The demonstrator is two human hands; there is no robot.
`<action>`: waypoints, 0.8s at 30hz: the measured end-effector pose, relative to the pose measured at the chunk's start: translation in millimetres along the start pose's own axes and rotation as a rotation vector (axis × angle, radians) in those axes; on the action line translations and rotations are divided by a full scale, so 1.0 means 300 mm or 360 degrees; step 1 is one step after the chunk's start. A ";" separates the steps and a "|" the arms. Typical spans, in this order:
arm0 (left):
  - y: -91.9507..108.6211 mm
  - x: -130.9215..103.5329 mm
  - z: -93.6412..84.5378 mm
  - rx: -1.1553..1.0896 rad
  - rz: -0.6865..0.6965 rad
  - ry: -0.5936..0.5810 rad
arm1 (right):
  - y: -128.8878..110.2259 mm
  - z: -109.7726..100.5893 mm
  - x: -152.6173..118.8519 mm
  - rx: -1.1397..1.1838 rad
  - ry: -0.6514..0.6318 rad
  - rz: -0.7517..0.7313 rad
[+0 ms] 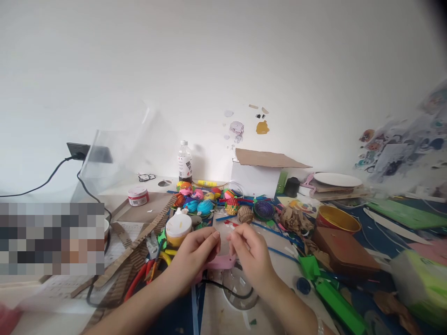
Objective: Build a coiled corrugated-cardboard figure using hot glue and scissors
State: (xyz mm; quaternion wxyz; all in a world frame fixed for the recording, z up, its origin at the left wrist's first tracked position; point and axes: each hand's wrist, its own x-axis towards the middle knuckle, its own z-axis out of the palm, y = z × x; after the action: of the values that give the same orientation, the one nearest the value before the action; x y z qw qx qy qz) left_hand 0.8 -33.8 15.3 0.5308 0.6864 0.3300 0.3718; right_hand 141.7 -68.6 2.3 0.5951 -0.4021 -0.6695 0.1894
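My left hand and my right hand are raised over the middle of the cluttered table, a small gap apart. Thumb and fingers of each are pressed together in a pinch; whatever lies between the fingertips is too small to make out. Partly hidden below them is a pink plastic object. A clear round dish lies nearer to me, with a black cord across it. Just left of my left hand stands a white-lidded jar. Small red and white scraps lie behind my fingertips.
Several colourful corrugated-paper figures are grouped behind my hands. Cardboard strips and red-handled pliers lie to the left. On the right are a brown box, a gold bowl and green blocks. A bottle stands by the wall.
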 end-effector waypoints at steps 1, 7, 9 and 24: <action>0.003 0.000 0.000 0.0006 0.0005 0.0006 | 0.001 -0.002 0.001 -0.0049 0.0006 0.0003; -0.010 0.001 -0.002 0.0094 0.0084 0.0002 | 0.033 -0.018 0.014 -0.0453 0.0174 -0.0016; -0.019 0.002 -0.003 0.0144 0.0136 -0.0003 | 0.050 -0.021 0.018 -0.0601 0.0264 0.0049; -0.035 0.009 -0.007 0.0356 0.0322 -0.0068 | 0.009 -0.023 0.011 -0.0609 0.0029 -0.0692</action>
State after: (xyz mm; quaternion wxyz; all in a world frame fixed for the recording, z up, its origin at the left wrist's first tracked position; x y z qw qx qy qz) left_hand -0.4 -28.3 5.7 0.4177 0.7787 0.2871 0.3697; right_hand 149.2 -66.1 4.1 0.5410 -0.3558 -0.7582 -0.0761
